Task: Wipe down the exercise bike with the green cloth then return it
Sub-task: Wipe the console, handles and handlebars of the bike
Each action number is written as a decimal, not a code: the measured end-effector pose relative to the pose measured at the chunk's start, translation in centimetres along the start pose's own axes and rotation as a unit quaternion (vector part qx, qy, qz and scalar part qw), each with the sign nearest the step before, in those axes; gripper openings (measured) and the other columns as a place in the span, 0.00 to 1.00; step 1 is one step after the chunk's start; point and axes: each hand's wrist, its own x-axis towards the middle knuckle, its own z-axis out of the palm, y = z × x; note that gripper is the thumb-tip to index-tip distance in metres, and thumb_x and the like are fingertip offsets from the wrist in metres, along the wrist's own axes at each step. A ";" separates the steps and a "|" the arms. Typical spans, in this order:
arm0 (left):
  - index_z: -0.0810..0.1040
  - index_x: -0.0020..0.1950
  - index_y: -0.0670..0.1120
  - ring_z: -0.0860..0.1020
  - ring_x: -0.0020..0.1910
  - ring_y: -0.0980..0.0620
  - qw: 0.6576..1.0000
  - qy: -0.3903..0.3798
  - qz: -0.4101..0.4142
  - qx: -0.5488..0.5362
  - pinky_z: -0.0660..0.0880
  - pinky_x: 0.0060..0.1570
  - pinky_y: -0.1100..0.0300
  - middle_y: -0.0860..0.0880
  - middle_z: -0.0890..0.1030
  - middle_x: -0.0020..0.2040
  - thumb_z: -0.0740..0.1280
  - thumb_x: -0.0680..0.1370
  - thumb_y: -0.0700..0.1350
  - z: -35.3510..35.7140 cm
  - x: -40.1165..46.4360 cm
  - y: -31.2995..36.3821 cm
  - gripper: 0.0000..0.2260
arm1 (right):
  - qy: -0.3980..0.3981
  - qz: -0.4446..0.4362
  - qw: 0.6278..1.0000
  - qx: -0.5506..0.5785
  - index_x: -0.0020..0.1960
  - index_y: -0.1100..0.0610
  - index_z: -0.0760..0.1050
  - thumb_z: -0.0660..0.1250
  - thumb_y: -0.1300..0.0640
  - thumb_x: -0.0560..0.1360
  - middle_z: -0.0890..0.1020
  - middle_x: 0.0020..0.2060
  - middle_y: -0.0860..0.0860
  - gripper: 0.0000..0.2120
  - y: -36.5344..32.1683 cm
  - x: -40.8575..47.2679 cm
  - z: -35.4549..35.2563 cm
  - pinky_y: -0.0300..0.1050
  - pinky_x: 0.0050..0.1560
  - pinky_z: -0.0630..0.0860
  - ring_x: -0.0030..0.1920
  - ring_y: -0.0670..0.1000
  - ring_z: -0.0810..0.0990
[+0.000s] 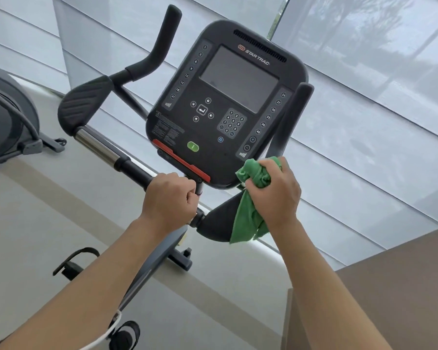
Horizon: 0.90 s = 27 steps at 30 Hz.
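Observation:
The exercise bike's black console (225, 102) fills the middle of the head view, its screen dark. My left hand (170, 198) grips the black handlebar (134, 168) just below the console's red strip. My right hand (276, 193) holds the bunched green cloth (248, 210) at the console's lower right corner, over the right elbow pad (218, 218). The cloth's loose end hangs down across that pad. The left elbow pad (86, 102) and both upright grips show bare.
Another machine (8, 117) stands at the left on the pale floor. Grey window blinds (364, 109) hang right behind the bike. A brown surface (390, 286) sits at the lower right. A pedal with a strap (74, 263) shows below my left arm.

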 end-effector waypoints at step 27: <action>0.66 0.31 0.49 0.66 0.28 0.50 1.000 0.022 0.006 -0.002 0.70 0.34 0.55 0.51 0.67 0.27 0.56 0.73 0.45 -0.2 0.0 0.1 0.10 | -0.184 -0.134 0.966 -0.122 0.49 0.48 0.83 0.67 0.41 0.77 0.79 0.59 0.48 0.13 -2.8 -2.2 -0.9 0.59 0.60 0.72 0.62 0.57 0.73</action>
